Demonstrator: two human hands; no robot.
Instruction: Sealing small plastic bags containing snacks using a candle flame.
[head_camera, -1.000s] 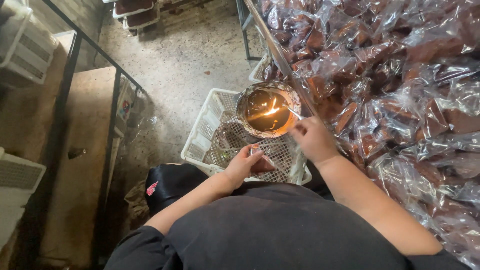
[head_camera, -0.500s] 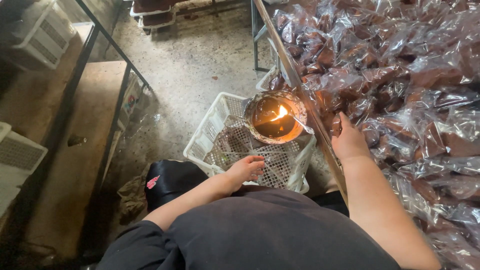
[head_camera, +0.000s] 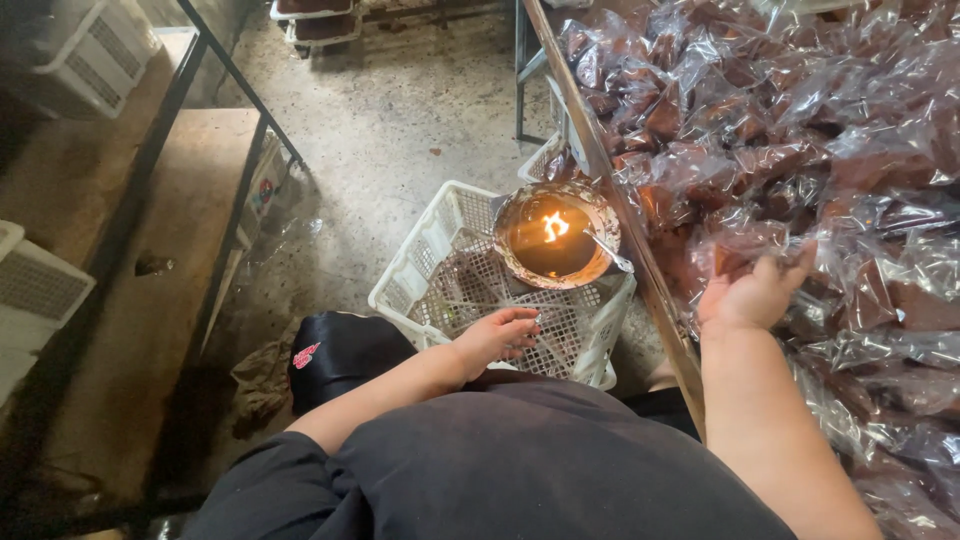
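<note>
Meanwhile, the right hand (head_camera: 752, 293), fingers spread, reaches onto clear-wrapped brown packets (head_camera: 800, 150) near the table's edge. The left hand (head_camera: 497, 336), loosely curled and empty, hovers over a white plastic crate (head_camera: 420, 270) beside a burning oil lamp bowl (head_camera: 553, 236).

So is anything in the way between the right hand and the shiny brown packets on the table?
Nothing visible is. The right hand already rests open on the heap of clear-wrapped brown packets, its fingers touching them. The metal table edge lies beside the wrist, not in front.
</note>
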